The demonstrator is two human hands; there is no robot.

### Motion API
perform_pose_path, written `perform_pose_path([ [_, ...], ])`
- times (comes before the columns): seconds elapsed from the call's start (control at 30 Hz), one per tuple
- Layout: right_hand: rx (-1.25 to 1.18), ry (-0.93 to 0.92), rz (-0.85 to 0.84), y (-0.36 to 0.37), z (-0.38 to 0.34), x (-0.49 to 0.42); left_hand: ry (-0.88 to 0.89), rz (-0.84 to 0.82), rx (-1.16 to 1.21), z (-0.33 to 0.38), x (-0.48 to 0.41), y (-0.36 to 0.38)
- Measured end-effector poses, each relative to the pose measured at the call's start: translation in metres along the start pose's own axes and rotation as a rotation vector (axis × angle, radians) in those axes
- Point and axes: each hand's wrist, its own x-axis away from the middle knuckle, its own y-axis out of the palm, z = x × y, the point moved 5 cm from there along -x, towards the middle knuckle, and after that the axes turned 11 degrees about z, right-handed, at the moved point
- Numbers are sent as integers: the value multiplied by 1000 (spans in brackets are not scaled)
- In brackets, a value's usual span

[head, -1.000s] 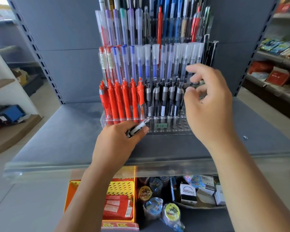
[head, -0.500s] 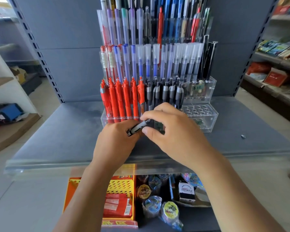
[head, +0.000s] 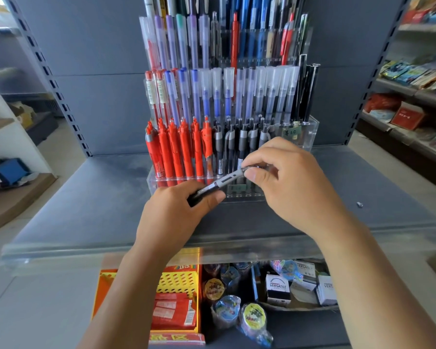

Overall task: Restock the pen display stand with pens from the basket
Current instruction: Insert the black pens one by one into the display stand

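A clear acrylic pen display stand stands on the grey shelf, its tiers filled with red, blue, grey and black pens. In front of its lowest tier a black and grey pen lies slanted between both hands. My left hand grips its lower end, fingers curled round it. My right hand pinches its upper end between thumb and forefinger. The right part of the lowest tier is hidden behind my right hand.
The grey shelf has a clear plastic front lip. A small screw lies on it at the right. Below are a yellow basket with red packets, wrapped tape rolls and white boxes. Shelving stands on both sides.
My right hand came down from the stand's lower right tier to the pen in my left hand and now pinches its top, drawing it up to the right.
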Motion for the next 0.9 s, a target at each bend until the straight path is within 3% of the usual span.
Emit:
perform_pose_path([
  [0.13, 4, -16, 22, -2, -2, 0, 7, -9, -8, -1, 0, 0],
  [0.37, 139, -210, 100, 6, -30, 5, 52, 1, 5, 1, 0, 0],
  [0.9, 298, -287, -38, 45, -37, 17, 114, 14, -7, 2, 1, 0],
])
